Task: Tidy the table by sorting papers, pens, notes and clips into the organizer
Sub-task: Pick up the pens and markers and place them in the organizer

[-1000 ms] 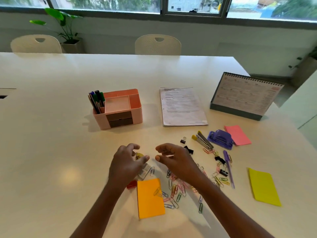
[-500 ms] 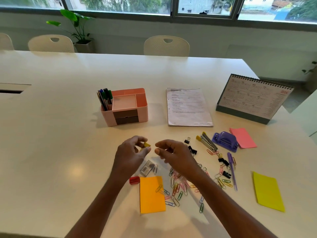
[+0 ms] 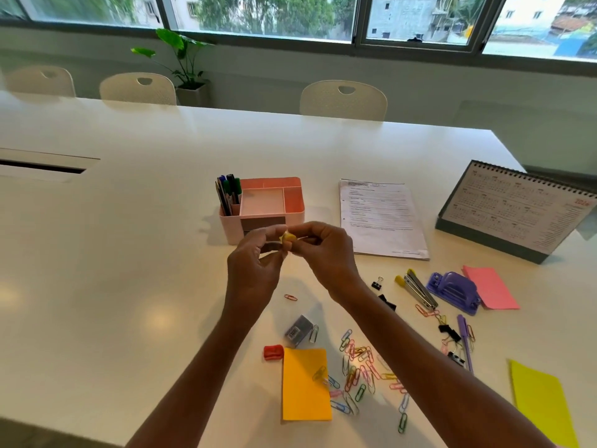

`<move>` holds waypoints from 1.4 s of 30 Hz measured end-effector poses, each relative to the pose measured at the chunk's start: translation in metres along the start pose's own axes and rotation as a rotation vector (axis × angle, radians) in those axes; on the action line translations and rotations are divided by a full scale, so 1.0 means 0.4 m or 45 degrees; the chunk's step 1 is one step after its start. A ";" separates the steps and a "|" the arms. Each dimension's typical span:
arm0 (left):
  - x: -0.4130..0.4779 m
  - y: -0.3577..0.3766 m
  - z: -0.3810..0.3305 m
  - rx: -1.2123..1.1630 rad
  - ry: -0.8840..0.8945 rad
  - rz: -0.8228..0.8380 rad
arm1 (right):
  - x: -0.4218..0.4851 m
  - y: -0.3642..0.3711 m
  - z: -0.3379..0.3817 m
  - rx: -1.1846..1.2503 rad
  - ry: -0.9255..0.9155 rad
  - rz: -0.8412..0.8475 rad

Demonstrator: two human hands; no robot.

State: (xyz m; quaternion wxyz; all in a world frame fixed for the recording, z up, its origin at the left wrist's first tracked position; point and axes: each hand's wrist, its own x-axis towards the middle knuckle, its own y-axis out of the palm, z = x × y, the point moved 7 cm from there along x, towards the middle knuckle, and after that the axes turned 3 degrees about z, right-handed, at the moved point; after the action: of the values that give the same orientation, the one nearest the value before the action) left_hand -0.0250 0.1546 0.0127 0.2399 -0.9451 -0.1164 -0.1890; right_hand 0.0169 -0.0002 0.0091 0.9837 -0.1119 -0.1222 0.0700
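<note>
Two hands meet at the centre of the frame. The left hand (image 3: pixel 253 270) and the right hand (image 3: pixel 326 253) each pinch one small yellow item (image 3: pixel 287 237) between thumb and fingertips; its kind cannot be told. The item sits directly in front of the pink organizer (image 3: pixel 231 229), whose lower front the hands partly cover.

Organizer contents: the tall compartment at its left end holds several pens (image 3: pixel 228 192), standing upright.

A printed stack of papers (image 3: pixel 381 218) lies flat just right of the organizer.

At lower centre, coloured paper clips (image 3: pixel 358 373) lie scattered on the table (image 3: pixel 129 253), some overlapping the right edge of an orange note (image 3: pixel 305 389). One red paper clip (image 3: pixel 290 297) lies apart, below the hands.

At right, a pink note (image 3: pixel 494 287) lies against a purple hole punch (image 3: pixel 452 291). A yellow note (image 3: pixel 542 405) lies in the lower right corner.
</note>
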 end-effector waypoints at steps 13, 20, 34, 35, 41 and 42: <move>0.151 -0.074 0.176 -0.315 -0.448 -0.139 | 0.271 0.175 -0.005 -0.339 -0.151 0.016; 0.193 -0.088 0.221 -0.417 -0.608 -0.094 | 0.323 0.224 -0.008 -0.536 -0.221 0.037; 0.192 -0.118 0.207 -0.332 -0.608 -0.178 | 0.338 0.221 -0.018 -0.587 -0.315 -0.002; 0.181 -0.125 0.202 -0.320 -0.588 -0.196 | 0.321 0.216 -0.011 -0.590 -0.343 -0.001; 0.075 -0.149 0.227 -0.424 -0.626 -0.234 | 0.109 0.195 0.005 -0.575 -0.384 0.450; 0.052 -0.149 0.236 -0.435 -0.655 -0.229 | 0.066 0.196 -0.008 -0.624 -0.329 0.587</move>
State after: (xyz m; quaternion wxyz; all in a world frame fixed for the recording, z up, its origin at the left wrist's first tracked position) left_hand 0.0036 0.2555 -0.0310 0.0228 -0.9744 -0.2230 0.0189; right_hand 0.0343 0.0793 -0.0067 0.8625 -0.3591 -0.2303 0.2723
